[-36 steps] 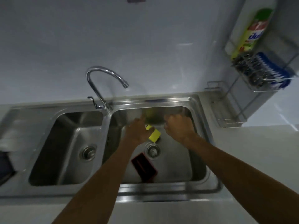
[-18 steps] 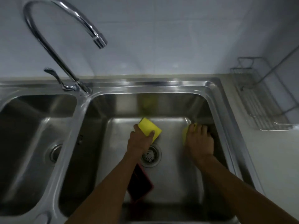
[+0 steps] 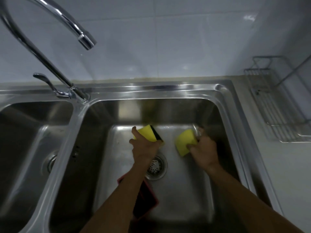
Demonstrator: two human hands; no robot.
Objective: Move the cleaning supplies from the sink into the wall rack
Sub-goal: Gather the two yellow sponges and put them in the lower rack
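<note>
Both my hands are down in the right basin of a steel double sink (image 3: 168,91). My left hand (image 3: 144,148) grips a yellow sponge with a black scouring side (image 3: 148,134), held just above the basin floor near the back. My right hand (image 3: 204,152) grips a second yellow sponge (image 3: 185,142), tilted up on edge to the right of the first. A dark red-edged sponge (image 3: 144,202) lies on the basin floor, partly hidden under my left forearm. The wire rack's lower shelf (image 3: 276,115) sits at the right, by the wall.
A curved chrome tap (image 3: 55,24) arches over the divider from the back left. The drain strainer (image 3: 156,167) is in the middle of the right basin. The left basin (image 3: 25,148) lies at the left. White tiled wall behind.
The view has dropped closer to the sink. My right hand has lifted the second yellow sponge off the basin floor and turned it up; my left hand has raised its sponge slightly.
</note>
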